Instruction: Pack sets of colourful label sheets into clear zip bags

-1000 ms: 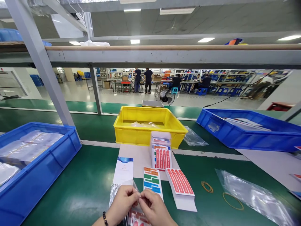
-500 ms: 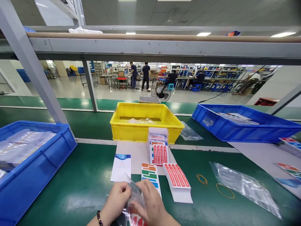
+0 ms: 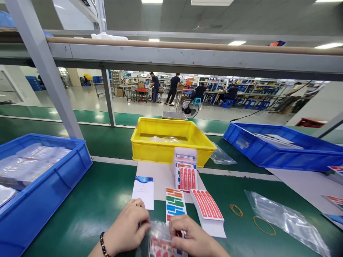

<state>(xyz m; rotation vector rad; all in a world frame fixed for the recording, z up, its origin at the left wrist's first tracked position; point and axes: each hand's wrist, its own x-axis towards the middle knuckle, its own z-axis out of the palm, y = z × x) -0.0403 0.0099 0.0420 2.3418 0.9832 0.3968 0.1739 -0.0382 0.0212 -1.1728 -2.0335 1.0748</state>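
A clear plastic bag (image 3: 160, 237) with red-printed cards inside lies at the bottom centre. My left hand (image 3: 131, 225), with a beaded bracelet and a ring, has its fingers curled at the bag's upper left edge. My right hand (image 3: 189, 235) pinches the bag's right side. Just beyond are a white and blue card (image 3: 143, 191) and a multicoloured sticker sheet (image 3: 175, 203). A stack of red-striped cards (image 3: 207, 207) sits to the right. Behind it stands a taller pile of bagged cards (image 3: 185, 171).
A yellow bin (image 3: 171, 153) stands at the centre back, with blue bins at left (image 3: 53, 182) and right (image 3: 284, 157). Rubber bands (image 3: 236, 210) and a clear bag (image 3: 289, 217) lie at right. A metal post (image 3: 45, 67) rises at left; people work far behind.
My hands have moved apart and lower, and the bag now lies flatter with its printed contents showing. The view has shifted, so the bins and cards appear further right.
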